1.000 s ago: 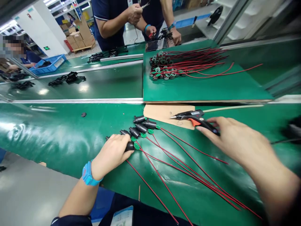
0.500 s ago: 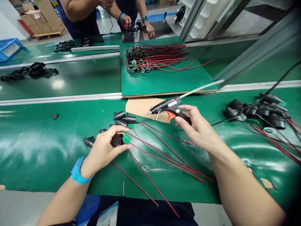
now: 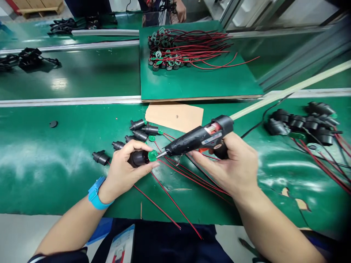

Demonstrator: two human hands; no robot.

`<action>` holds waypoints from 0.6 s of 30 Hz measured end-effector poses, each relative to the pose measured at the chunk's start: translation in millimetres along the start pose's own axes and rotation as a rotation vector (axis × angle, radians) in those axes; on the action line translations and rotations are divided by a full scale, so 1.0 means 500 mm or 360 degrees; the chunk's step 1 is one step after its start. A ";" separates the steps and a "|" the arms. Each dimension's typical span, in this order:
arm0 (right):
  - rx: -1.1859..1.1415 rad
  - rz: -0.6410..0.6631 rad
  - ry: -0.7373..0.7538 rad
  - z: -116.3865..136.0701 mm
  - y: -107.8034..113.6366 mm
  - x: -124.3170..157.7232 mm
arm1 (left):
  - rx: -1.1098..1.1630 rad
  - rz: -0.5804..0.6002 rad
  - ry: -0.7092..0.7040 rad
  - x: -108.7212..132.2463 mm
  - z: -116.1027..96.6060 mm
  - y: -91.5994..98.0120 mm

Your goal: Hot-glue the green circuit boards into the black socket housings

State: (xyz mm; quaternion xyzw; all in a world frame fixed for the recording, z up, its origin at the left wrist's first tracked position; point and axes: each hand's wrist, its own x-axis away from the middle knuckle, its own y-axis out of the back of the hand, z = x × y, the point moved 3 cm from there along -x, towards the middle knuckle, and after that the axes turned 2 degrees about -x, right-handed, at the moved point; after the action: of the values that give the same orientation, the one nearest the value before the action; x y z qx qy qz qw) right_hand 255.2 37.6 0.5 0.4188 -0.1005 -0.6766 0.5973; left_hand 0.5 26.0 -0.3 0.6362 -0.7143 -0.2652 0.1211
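Note:
Between the thumb and fingers of my left hand is a black cylindrical housing. A small green circuit board sits at its right end, with red wire trailing off to the right. My right hand grips a black hot glue gun by its handle, and a long pale glue stick runs out of its back. The metal nozzle meets or nearly meets the green board; I cannot tell which. Several similar black housings with red wires lie just beyond my left hand.
A brown cardboard piece lies behind the glue gun. Several wired parts are heaped on the raised green board. More black housings lie at the right. A co-worker's hand shows at the top.
My right hand has brought the glue gun from above the cardboard left and down to the green board. My left hand keeps its hold on the housing. The view has tilted downward.

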 end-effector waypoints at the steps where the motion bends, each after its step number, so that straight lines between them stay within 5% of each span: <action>1: 0.0025 -0.0016 0.0038 0.005 0.000 0.000 | 0.0011 -0.0008 0.0004 0.000 -0.002 0.000; 18: 0.0277 -0.0018 0.0191 0.014 0.005 0.010 | 0.0045 -0.0035 0.0039 0.000 -0.007 -0.002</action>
State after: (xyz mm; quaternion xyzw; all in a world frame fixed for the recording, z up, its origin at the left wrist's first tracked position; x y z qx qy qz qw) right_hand 252.6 29.9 4.2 0.5095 -0.1206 -0.6422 0.5598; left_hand 3.2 25.0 1.8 0.6487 -0.7095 -0.2487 0.1180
